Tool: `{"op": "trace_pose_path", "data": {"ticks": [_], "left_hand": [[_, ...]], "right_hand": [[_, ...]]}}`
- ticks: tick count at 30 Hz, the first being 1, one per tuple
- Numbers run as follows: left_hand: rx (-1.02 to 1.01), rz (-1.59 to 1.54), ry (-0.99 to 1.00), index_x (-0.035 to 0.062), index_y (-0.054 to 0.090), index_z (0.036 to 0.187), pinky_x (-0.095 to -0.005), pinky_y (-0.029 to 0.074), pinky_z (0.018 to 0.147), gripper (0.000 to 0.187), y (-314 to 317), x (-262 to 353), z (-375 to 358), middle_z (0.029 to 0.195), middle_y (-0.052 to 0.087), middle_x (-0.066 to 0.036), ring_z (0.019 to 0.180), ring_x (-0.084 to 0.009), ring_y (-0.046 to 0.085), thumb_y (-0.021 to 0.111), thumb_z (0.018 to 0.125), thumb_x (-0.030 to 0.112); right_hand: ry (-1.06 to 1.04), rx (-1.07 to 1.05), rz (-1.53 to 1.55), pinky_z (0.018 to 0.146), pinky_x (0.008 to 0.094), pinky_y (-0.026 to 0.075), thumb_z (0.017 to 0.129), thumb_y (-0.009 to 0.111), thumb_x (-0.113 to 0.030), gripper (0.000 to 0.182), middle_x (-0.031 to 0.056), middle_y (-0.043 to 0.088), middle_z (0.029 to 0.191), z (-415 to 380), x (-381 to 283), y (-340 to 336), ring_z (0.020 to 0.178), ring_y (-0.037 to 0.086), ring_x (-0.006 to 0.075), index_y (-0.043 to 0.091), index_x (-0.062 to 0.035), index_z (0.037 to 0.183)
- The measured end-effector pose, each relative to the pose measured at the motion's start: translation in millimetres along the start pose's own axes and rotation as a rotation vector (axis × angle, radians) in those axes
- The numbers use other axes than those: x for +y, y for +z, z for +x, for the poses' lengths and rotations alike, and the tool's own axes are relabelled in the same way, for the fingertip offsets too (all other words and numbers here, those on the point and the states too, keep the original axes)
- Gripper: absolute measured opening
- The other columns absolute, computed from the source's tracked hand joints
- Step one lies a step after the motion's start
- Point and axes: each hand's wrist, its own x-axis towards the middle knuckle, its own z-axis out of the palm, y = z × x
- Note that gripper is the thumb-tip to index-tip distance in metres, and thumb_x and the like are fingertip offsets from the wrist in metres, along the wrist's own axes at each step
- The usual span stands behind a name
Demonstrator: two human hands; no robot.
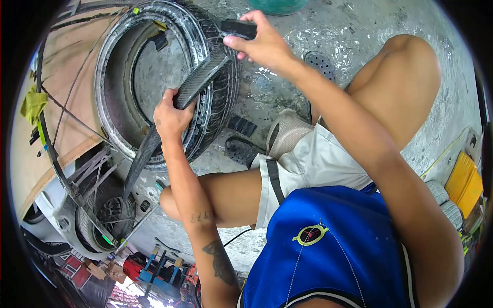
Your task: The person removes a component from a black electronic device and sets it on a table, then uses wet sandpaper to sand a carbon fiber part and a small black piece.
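My left hand (174,115) is closed around a long, curved black trim piece with a carbon-fibre weave (197,77). The piece slants across a tyre (221,97) lying on its side, its far end over the tread and its other end reaching down to the left. In my right hand (262,46) is a small black block (238,29), pinched between thumb and fingers just above the trim's upper end. The block looks like a sanding block, and a small gap seems to separate it from the trim.
A dark scrap (159,41) lies inside the tyre's ring, and a black folded piece (242,124) is on the wet grey floor beside it. Dark clogs (244,150) are near my legs. A metal frame with a yellow-green cloth (33,105) stands left; a green basin (277,6) is at the top.
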Motion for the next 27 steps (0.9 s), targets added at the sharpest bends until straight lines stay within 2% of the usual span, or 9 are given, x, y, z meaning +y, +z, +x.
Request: {"op": "trace_pose_path", "data": {"ticks": [3, 4, 5, 8, 13, 17, 18, 22, 27], "left_hand": [[-0.006, -0.013, 0.001, 0.0038, 0.069, 0.102, -0.0425, 0.053, 0.079, 0.045, -2.6, 1.2, 1.2, 0.091, 0.072, -0.021, 0.087, -0.0382, 0.07, 0.085, 0.076, 0.037], [-0.022, -0.025, -0.011, 0.0042, 0.069, 0.101, -0.0429, 0.053, 0.078, 0.045, -4.7, 2.3, 2.9, 0.088, 0.072, -0.02, 0.084, -0.038, 0.07, 0.085, 0.075, 0.037], [-0.039, -0.039, -0.024, 0.0046, 0.069, 0.1, -0.0433, 0.053, 0.076, 0.045, -5.8, 3.9, 3.8, 0.085, 0.073, -0.019, 0.081, -0.0377, 0.07, 0.085, 0.073, 0.037], [-0.111, -0.048, -0.077, 0.0036, 0.07, 0.101, -0.0415, 0.053, 0.075, 0.043, -11.9, 5.6, 7.6, 0.084, 0.073, -0.02, 0.079, -0.0359, 0.071, 0.084, 0.076, 0.036], [-0.209, -0.086, -0.127, 0.0033, 0.071, 0.101, -0.0411, 0.053, 0.077, 0.044, -20.1, 8.0, 14.3, 0.085, 0.073, -0.019, 0.081, -0.0353, 0.072, 0.083, 0.077, 0.038], [-0.185, -0.018, -0.134, 0.0035, 0.07, 0.098, -0.0423, 0.053, 0.079, 0.045, -16.8, 6.5, 13.8, 0.085, 0.073, -0.019, 0.084, -0.0368, 0.071, 0.082, 0.077, 0.041], [-0.19, -0.003, -0.139, 0.0035, 0.069, 0.097, -0.0428, 0.052, 0.079, 0.045, -16.0, 5.9, 13.6, 0.085, 0.073, -0.019, 0.085, -0.0374, 0.071, 0.082, 0.077, 0.042], [-0.216, -0.008, -0.135, 0.004, 0.068, 0.095, -0.0432, 0.052, 0.079, 0.047, -19.0, 5.5, 14.4, 0.085, 0.072, -0.019, 0.085, -0.0381, 0.07, 0.082, 0.077, 0.045], [-0.225, -0.024, -0.17, 0.005, 0.069, 0.097, -0.0426, 0.052, 0.079, 0.05, -16.8, 4.5, 14.7, 0.086, 0.073, -0.019, 0.086, -0.0371, 0.071, 0.083, 0.075, 0.048]], "right_hand": [[0.053, -0.039, 0.03, 0.057, 0.0275, 0.053, 0.085, 0.084, -0.022, 0.047, 0.0047, 0.071, 0.081, -1.1, 12.0, 4.9, 0.061, 0.064, 0.0094, 0.053, -0.0052, 0.116], [0.055, -0.045, 0.064, 0.061, 0.0283, 0.054, 0.084, 0.084, -0.024, 0.039, 0.0037, 0.071, 0.082, -5.5, 11.9, 4.6, 0.065, 0.065, 0.0096, 0.061, -0.0046, 0.108], [0.06, -0.04, 0.064, 0.061, 0.0283, 0.054, 0.084, 0.084, -0.024, 0.039, 0.0037, 0.071, 0.082, -8.9, 11.4, 4.1, 0.065, 0.065, 0.0096, 0.061, -0.0046, 0.108], [-0.051, -0.059, 0.026, 0.071, 0.0329, 0.054, 0.083, 0.083, -0.031, 0.036, 0.0032, 0.073, 0.081, -12.6, 15.5, 6.2, 0.071, 0.067, 0.0139, 0.073, -0.0046, 0.105], [0.009, -0.008, 0.066, 0.068, 0.0337, 0.052, 0.085, 0.08, -0.029, 0.031, 0.0054, 0.072, 0.077, -29.5, 20.5, 11.3, 0.069, 0.065, 0.0144, 0.076, -0.0036, 0.102], [0.06, 0.069, 0.075, 0.063, 0.0324, 0.049, 0.089, 0.075, -0.026, 0.025, 0.0051, 0.069, 0.072, -27.4, 20.9, 15.5, 0.064, 0.061, 0.013, 0.076, -0.0019, 0.097], [0.089, 0.025, 0.205, 0.059, 0.0314, 0.046, 0.09, 0.074, -0.024, 0.024, 0.0035, 0.066, 0.071, -15.4, 22.2, 18.9, 0.062, 0.058, 0.0122, 0.075, -0.0006, 0.093], [0.083, 0.053, 0.272, 0.058, 0.0324, 0.046, 0.089, 0.075, -0.022, 0.022, 0.0018, 0.066, 0.071, -13.6, 16.7, 26.9, 0.062, 0.057, 0.0106, 0.073, -0.0003, 0.092], [0.104, 0.157, 0.215, 0.055, 0.0325, 0.045, 0.087, 0.077, -0.02, 0.024, 0.0048, 0.066, 0.07, -21.3, 21.0, 29.1, 0.059, 0.056, 0.0114, 0.07, 0.003, 0.084]]}}
